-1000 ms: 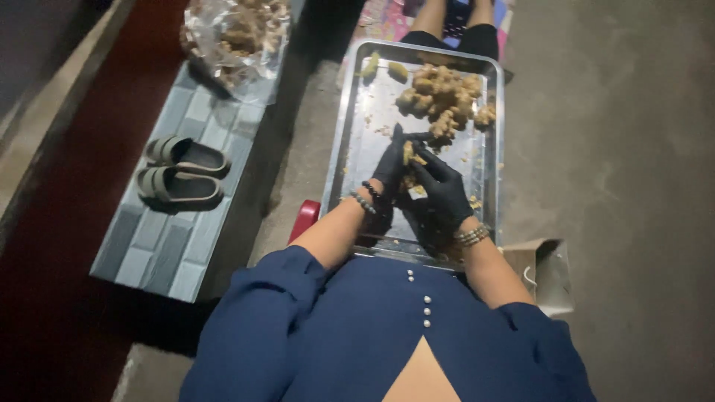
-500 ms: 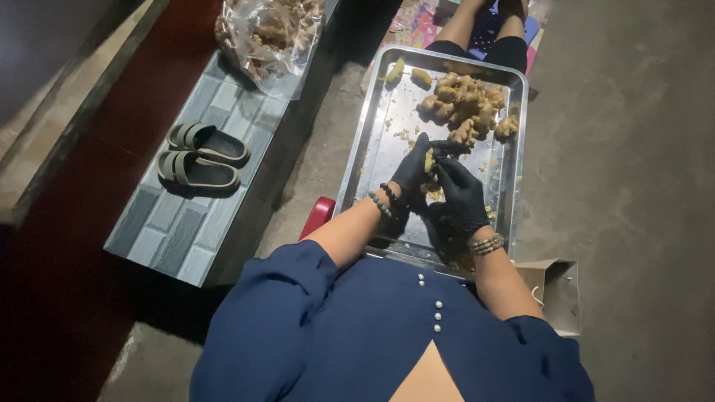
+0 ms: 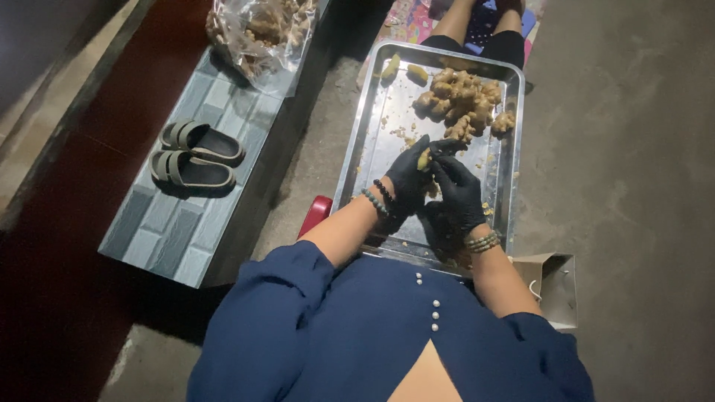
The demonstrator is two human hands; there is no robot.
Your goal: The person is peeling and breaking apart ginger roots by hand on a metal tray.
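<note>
Two black-gloved hands meet over the metal tray (image 3: 356, 175) at centre frame: your left hand (image 3: 408, 181) has its grip closed on one small yellowish ginger piece (image 3: 424, 159), and your right hand (image 3: 458, 195) pinches in at the same piece from the other side. Beyond them lies one heap of ginger roots (image 3: 460, 100), then two peeled pieces (image 3: 404, 69) at the tray's far edge. Two grey slippers (image 3: 195, 153) sit on the tiled step at left, one plastic bag (image 3: 257, 30) upper left.

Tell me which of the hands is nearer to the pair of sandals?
Left. The left hand works over the metal tray, on the side toward the sandals; the right hand sits beyond it, farther away.
</note>
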